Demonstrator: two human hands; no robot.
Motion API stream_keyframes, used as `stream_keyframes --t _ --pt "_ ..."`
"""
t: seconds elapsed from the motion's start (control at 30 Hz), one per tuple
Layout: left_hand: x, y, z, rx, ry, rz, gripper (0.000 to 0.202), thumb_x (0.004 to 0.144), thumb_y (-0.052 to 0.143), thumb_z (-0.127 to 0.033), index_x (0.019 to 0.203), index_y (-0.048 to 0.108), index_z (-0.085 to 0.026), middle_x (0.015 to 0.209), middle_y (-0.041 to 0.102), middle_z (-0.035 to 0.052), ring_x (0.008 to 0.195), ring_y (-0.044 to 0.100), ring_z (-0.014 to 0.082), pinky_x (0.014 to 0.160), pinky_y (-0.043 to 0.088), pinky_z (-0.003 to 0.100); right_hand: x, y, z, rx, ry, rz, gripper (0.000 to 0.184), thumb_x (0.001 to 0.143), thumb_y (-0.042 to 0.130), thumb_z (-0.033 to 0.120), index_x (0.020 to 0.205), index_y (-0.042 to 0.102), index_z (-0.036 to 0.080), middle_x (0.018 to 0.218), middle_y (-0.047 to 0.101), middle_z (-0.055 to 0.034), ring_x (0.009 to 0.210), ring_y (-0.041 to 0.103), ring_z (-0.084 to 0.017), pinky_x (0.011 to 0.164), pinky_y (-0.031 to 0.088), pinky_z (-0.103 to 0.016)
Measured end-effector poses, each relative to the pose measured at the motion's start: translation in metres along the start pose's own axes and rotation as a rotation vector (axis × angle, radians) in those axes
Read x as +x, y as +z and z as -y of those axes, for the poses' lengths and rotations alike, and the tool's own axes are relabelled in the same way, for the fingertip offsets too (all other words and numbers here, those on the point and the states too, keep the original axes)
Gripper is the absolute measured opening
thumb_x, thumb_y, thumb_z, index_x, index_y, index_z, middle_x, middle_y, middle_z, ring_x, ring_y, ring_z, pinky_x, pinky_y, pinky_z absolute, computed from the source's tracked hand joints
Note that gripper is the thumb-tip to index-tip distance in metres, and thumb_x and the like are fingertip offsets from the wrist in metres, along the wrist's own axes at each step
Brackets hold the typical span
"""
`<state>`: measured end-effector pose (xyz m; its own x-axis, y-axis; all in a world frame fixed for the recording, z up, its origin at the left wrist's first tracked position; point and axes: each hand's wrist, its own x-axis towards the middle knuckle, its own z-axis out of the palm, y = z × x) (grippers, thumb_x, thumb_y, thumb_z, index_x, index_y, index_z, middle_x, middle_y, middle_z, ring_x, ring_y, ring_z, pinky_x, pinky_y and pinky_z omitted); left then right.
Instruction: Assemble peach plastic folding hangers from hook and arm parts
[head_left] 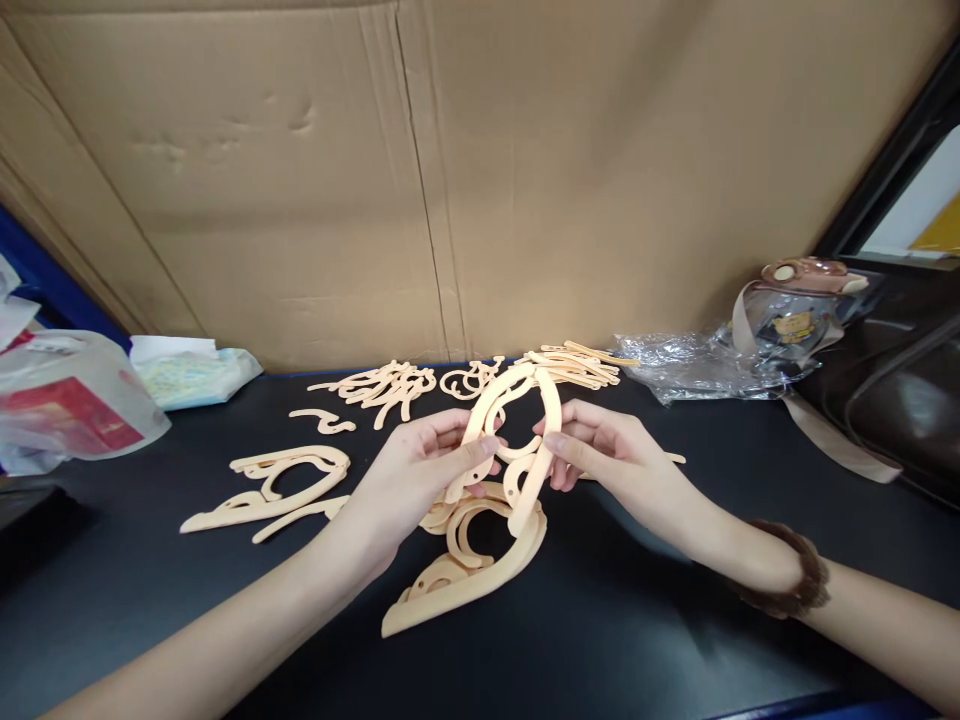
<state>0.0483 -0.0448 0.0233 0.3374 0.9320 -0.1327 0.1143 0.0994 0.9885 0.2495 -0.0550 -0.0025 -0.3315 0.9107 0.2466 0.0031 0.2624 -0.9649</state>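
I have the frame [553, 400] up over the tabletop [645, 640], its two sides meeting at the top. My left hand's [420, 460] grip is pinched on one side, my right hand's [615, 455] on the other. It looks largely joined, though I can't make out a hook. Below, similar frames [465, 598] overlap, and a folded one [247, 512] lies to the left, seemingly assembled. Loose hooks [394, 380] and strips [577, 365] lie piled behind, so plenty seems left.
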Motion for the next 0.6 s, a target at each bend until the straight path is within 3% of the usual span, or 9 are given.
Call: stream_keyframes --t 0.17,0.3,0.4,0.6 --pt "0.001 0.001 0.001 0.014 0.044 -0.010 0.039 0.075 0.070 -0.033 0.110 0.058 -0.020 0.097 0.069 0.0042 0.085 0.065 0.0198 0.078 0.052 0.032 0.000 0.000 0.001 0.000 0.013 -0.008 0.019 0.090 0.059 0.035 0.090 0.058 0.016 0.068 0.061 0.0015 0.065 0.059 -0.010 0.063 0.051 -0.022" --pt "-0.001 0.005 0.003 0.080 0.179 -0.073 0.043 0.080 0.065 -0.038 0.116 0.047 -0.023 0.099 0.069 0.0040 0.087 0.066 0.0198 0.082 0.052 0.034 0.000 -0.001 -0.002 0.010 0.013 0.009 0.021 0.089 0.060 0.037 0.091 0.058 0.016 0.071 0.063 0.0008 0.066 0.061 -0.010 0.063 0.051 -0.022" --pt "-0.006 0.010 0.004 0.224 0.271 -0.076 0.043 0.082 0.063 -0.040 0.118 0.046 -0.026 0.112 0.065 0.0035 0.100 0.063 0.0216 0.086 0.051 0.034 0.000 -0.001 -0.002 0.013 0.017 0.007 0.021 0.088 0.060 0.037 0.090 0.057 0.017 0.071 0.064 0.0007 0.066 0.062 -0.011 0.063 0.052 -0.023" --pt "-0.013 0.015 0.010 0.631 0.284 -0.212 0.092 0.062 0.077 -0.053 0.137 0.029 -0.030 0.129 0.056 0.0091 0.120 0.051 0.0358 0.097 0.042 0.049 -0.002 0.003 0.002 0.047 0.037 0.034 0.020 0.088 0.061 0.036 0.091 0.058 0.016 0.077 0.068 -0.0015 0.069 0.066 -0.012 0.066 0.054 -0.025"
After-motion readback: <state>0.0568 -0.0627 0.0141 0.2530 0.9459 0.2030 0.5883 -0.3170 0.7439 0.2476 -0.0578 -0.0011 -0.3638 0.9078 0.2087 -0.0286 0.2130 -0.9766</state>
